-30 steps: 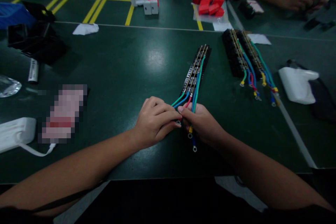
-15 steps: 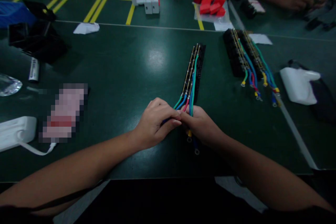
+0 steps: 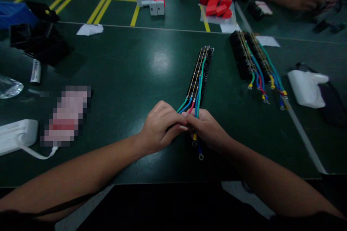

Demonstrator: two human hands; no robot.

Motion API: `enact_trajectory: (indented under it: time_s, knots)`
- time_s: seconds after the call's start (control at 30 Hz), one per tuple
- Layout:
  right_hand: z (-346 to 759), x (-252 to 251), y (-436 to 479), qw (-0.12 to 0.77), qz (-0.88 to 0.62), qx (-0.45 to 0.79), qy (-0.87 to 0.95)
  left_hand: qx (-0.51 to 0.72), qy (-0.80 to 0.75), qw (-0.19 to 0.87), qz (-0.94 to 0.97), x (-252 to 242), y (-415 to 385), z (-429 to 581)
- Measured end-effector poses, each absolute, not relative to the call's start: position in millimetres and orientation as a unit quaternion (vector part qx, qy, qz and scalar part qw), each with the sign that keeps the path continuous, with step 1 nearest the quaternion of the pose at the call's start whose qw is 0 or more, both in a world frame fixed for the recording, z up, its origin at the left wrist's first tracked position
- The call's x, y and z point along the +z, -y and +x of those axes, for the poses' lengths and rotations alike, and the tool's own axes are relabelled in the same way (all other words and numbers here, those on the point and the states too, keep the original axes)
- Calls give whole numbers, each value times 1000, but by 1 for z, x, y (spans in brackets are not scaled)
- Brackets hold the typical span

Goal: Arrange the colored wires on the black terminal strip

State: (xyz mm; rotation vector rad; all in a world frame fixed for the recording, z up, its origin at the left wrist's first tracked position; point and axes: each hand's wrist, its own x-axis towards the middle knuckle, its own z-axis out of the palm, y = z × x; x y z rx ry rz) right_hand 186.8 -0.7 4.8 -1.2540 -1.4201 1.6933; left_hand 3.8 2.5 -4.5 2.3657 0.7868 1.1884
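Observation:
A long black socket strip (image 3: 199,70) with brass rails lies lengthwise in front of me on the green table. Green, blue and red wires (image 3: 200,90) run from its near end toward my hands. My left hand (image 3: 164,128) is closed on the left-hand wires, thumb and fingers pressed together near the red one. Against its fingertips, my right hand (image 3: 207,126) pinches the wires with its thumb on top. Below the right hand hang a yellow-sleeved ring terminal (image 3: 194,139) and a blue-sleeved one (image 3: 200,153). The other wire ends are hidden by my fingers.
Two similar wired strips (image 3: 251,56) lie to the right, near a white object (image 3: 307,88). Red parts (image 3: 218,7) sit at the back. On the left are a pixelated phone (image 3: 67,115), a white power strip (image 3: 18,135) and black trays (image 3: 38,41). Another person's hands (image 3: 311,1) work at upper right.
My fingers shift slightly on the wires, and the strip tilts a little, showing more of its top. The hanging blue terminal has moved slightly left. Both hands keep their grip.

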Motion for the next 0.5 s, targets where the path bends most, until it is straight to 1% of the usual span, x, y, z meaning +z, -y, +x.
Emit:
enact_trajectory:
  time_s: [0.33,0.5]
  knots:
    - [184,4,3,268,-498,609,556,360,-339,288,820,3,-2,6]
    - [183,7,4,263,-496,613,556,366,-337,300,814,2,-2,5]
